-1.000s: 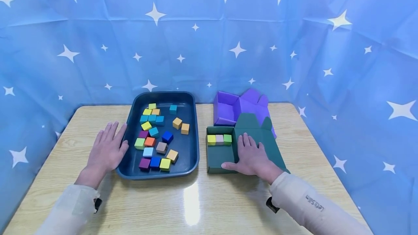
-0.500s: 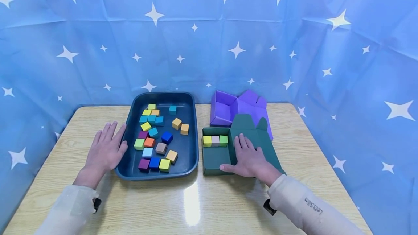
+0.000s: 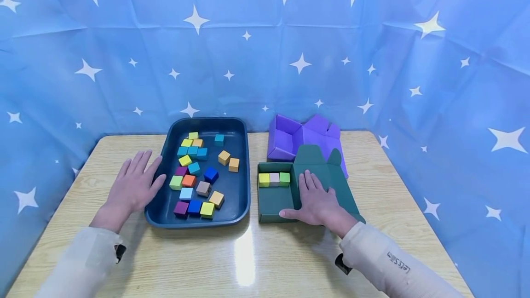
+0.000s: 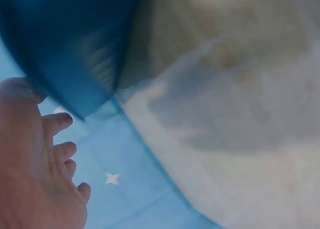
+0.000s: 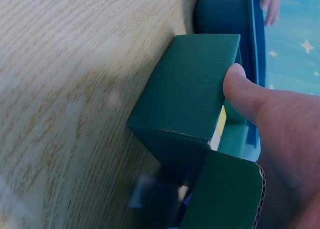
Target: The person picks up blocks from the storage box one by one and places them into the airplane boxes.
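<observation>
My left hand (image 3: 130, 190) hovers at the left side of a dark blue tray (image 3: 233, 192), its fingers spread and holding nothing. In the left wrist view the fingers of the left hand (image 4: 42, 174) lie close beside the tray wall (image 4: 65, 44); contact is unclear. My right hand (image 3: 318, 203) lies with straight fingers over a green cardboard box (image 3: 274, 203) and its opened lid. Its thumb (image 5: 237, 84) touches the box's front rim. Along the box's back wall sit a yellow cube (image 3: 263, 180), a pale cube (image 3: 274, 179) and a green cube (image 3: 284, 179).
Several coloured cubes, among them an orange-red one (image 3: 189, 180) and a blue one (image 3: 211, 174), are scattered in the tray. An opened purple box (image 3: 285, 144) stands behind the green one. A blue curtain (image 3: 248, 59) with stars borders the wooden table (image 3: 186, 261).
The green box has shifted slightly left together with my right hand, and the purple box moved a little too. My left hand has drifted slightly up and left from the tray's edge.
</observation>
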The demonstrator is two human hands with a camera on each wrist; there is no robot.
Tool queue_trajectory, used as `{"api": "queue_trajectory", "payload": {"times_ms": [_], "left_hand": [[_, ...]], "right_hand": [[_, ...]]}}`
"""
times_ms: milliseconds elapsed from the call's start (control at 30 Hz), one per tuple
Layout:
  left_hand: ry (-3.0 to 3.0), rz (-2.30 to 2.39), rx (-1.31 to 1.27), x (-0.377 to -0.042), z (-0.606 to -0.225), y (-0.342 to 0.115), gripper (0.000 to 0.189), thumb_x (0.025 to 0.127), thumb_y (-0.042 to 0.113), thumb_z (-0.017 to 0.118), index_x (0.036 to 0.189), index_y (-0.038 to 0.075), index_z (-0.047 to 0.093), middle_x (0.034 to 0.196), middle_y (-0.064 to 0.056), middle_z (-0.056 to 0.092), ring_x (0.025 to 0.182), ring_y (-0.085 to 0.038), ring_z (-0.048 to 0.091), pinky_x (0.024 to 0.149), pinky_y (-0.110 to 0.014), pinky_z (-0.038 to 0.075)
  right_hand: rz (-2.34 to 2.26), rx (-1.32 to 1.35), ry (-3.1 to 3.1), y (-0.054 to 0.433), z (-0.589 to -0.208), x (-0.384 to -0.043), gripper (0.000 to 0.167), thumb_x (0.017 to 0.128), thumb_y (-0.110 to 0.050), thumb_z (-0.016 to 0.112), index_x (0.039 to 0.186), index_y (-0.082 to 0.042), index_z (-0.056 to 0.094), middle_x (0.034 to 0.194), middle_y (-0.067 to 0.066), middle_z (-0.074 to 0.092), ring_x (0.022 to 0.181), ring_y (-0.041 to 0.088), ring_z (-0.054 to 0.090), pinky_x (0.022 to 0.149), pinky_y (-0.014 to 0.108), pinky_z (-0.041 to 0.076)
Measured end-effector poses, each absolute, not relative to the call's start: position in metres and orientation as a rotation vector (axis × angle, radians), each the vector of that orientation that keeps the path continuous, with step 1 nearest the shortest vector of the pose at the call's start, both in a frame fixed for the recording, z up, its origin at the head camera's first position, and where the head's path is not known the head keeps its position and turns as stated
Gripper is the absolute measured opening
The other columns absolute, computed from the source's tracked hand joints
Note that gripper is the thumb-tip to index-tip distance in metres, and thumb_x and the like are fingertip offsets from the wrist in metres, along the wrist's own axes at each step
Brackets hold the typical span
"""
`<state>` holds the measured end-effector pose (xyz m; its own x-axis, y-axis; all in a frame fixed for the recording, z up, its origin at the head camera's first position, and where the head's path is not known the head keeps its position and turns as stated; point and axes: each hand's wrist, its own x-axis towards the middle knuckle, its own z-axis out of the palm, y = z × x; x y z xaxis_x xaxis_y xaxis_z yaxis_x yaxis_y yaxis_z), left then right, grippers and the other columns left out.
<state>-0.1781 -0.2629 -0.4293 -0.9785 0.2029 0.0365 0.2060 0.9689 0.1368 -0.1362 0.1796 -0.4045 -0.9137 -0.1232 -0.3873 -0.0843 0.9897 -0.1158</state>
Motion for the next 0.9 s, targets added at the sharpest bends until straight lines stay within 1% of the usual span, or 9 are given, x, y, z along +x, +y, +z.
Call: {"api": "queue_trajectory", "payload": {"times_ms": [100, 200, 333, 400, 467, 567, 733, 900], "left_hand": [[-3.093, -0.198, -0.356, -0.186, -0.412, -0.253, 0.063, 0.1, 0.042, 0.046, 0.148, 0.002, 0.038, 0.158, -0.026, 0.019, 0.147, -0.045, 0.012, 0.117, -0.066, 0.011], [-3.093, -0.171, -0.403, -0.198, -0.392, -0.235, 0.056, 0.096, 0.037, 0.055, 0.14, 0.001, 0.049, 0.156, -0.026, 0.027, 0.145, -0.045, 0.018, 0.116, -0.065, 0.016], [-3.124, -0.136, -0.493, -0.212, -0.368, -0.204, 0.047, 0.092, 0.033, 0.063, 0.128, 0.003, 0.061, 0.148, -0.024, 0.043, 0.139, -0.044, 0.034, 0.113, -0.062, 0.03], [-3.144, -0.118, -0.541, -0.218, -0.362, -0.187, 0.044, 0.091, 0.032, 0.066, 0.126, 0.005, 0.063, 0.142, -0.023, 0.05, 0.133, -0.042, 0.043, 0.108, -0.059, 0.038], [-3.141, -0.112, -0.593, -0.226, -0.361, -0.172, 0.043, 0.09, 0.031, 0.069, 0.125, 0.007, 0.065, 0.138, -0.019, 0.055, 0.129, -0.039, 0.049, 0.105, -0.056, 0.043], [-3.128, -0.099, -0.691, -0.241, -0.367, -0.152, 0.042, 0.088, 0.029, 0.072, 0.125, 0.009, 0.066, 0.134, -0.016, 0.059, 0.125, -0.035, 0.054, 0.104, -0.053, 0.046], [-3.112, -0.089, -0.805, -0.263, -0.385, -0.129, 0.037, 0.086, 0.022, 0.074, 0.121, 0.012, 0.068, 0.128, -0.012, 0.063, 0.119, -0.031, 0.057, 0.103, -0.05, 0.048], [-3.13, -0.031, -0.798, -0.277, -0.402, -0.114, 0.034, 0.087, 0.014, 0.073, 0.121, 0.014, 0.069, 0.126, -0.011, 0.063, 0.116, -0.03, 0.056, 0.106, -0.05, 0.045]], "right_hand": [[-0.139, -0.148, 2.73, 0.18, -0.404, -0.136, 0.119, 0.078, -0.076, 0.058, 0.155, -0.001, 0.008, 0.164, 0.018, 0.004, 0.152, 0.036, 0.008, 0.111, 0.071, 0.021], [-0.142, -0.147, 2.73, 0.18, -0.405, -0.136, 0.12, 0.077, -0.076, 0.058, 0.155, 0.0, 0.008, 0.164, 0.019, 0.004, 0.152, 0.037, 0.008, 0.112, 0.071, 0.019], [-0.14, -0.153, 2.729, 0.18, -0.405, -0.137, 0.121, 0.077, -0.077, 0.058, 0.155, 0.0, 0.008, 0.164, 0.02, 0.004, 0.152, 0.037, 0.008, 0.114, 0.069, 0.018], [-0.138, -0.161, 2.729, 0.18, -0.406, -0.137, 0.121, 0.076, -0.077, 0.057, 0.155, 0.0, 0.008, 0.163, 0.02, 0.005, 0.152, 0.038, 0.009, 0.115, 0.068, 0.018], [-0.138, -0.167, 2.731, 0.18, -0.406, -0.137, 0.121, 0.077, -0.077, 0.058, 0.155, 0.001, 0.009, 0.163, 0.021, 0.006, 0.151, 0.038, 0.009, 0.116, 0.067, 0.018], [-0.128, -0.181, 2.732, 0.18, -0.406, -0.137, 0.12, 0.077, -0.076, 0.057, 0.155, 0.001, 0.01, 0.163, 0.022, 0.006, 0.151, 0.038, 0.01, 0.117, 0.064, 0.018], [-0.12, -0.19, 2.727, 0.18, -0.406, -0.138, 0.117, 0.079, -0.074, 0.058, 0.154, 0.002, 0.01, 0.163, 0.022, 0.007, 0.151, 0.038, 0.01, 0.119, 0.061, 0.018], [-0.112, -0.185, 2.725, 0.18, -0.405, -0.138, 0.118, 0.079, -0.075, 0.057, 0.155, 0.002, 0.009, 0.163, 0.022, 0.006, 0.151, 0.038, 0.01, 0.119, 0.061, 0.018]]}}
